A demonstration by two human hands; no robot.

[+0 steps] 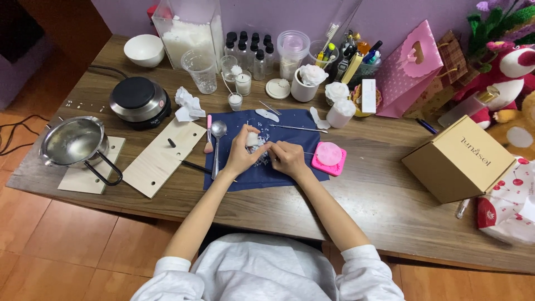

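Observation:
Over the dark blue cloth (290, 139) in the middle of the wooden table, my left hand (243, 151) holds a small white waxy lump (252, 139) between its fingers. My right hand (288, 158) is closed beside it, with a thin metal tool (310, 153) sticking out to the right; its tip seems to touch the lump. White crumbs lie on the cloth around both hands. A pink square mould (329, 158) with a pale pink round piece in it sits just right of my right hand.
A metal spoon (217, 136) and a pink-handled brush (209, 135) lie left of the cloth. Further left are a wooden board (161, 159), a steel pot (75, 142) and a small hotplate (139, 101). Jars, bottles and white flower candles (312, 75) line the back. A cardboard box (460, 159) stands right.

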